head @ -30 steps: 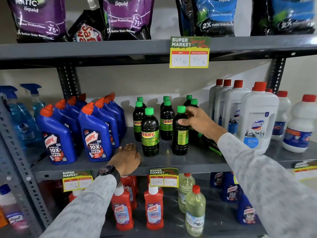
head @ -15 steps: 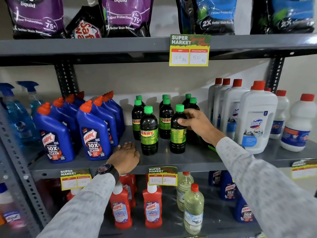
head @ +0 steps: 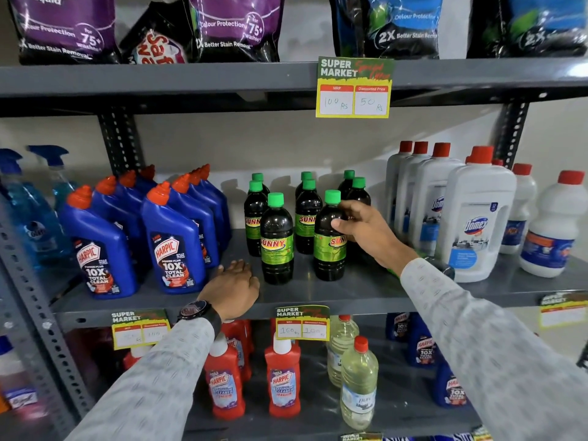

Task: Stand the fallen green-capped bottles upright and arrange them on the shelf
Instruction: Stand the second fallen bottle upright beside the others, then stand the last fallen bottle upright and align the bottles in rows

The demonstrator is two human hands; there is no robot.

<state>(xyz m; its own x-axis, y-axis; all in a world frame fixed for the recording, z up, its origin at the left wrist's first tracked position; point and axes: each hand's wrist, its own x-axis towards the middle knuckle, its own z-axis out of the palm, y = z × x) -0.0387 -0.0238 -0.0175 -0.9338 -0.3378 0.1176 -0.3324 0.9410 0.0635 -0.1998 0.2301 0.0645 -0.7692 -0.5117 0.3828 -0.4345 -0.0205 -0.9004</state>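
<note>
Several dark green-capped bottles with green "SUNNY" labels stand upright in three short rows at the middle of the grey shelf (head: 353, 292). My right hand (head: 366, 230) grips the shoulder of the front right bottle (head: 327, 253), which stands upright on the shelf. The front middle bottle (head: 276, 246) stands free beside it. Another dark bottle (head: 440, 268) lies on its side behind my right forearm, mostly hidden. My left hand (head: 234, 289) rests flat on the shelf's front edge, holding nothing.
Blue Harpic bottles (head: 173, 249) crowd the left of the shelf and white red-capped Domex bottles (head: 474, 224) the right. Detergent pouches (head: 232, 27) fill the shelf above. Red Harpic bottles (head: 281, 380) and clear bottles (head: 358, 393) stand below. Price tags hang on the edges.
My right hand has turned the front right bottle, so its "SUNNY" label now partly faces front. My left hand has stayed on the shelf edge.
</note>
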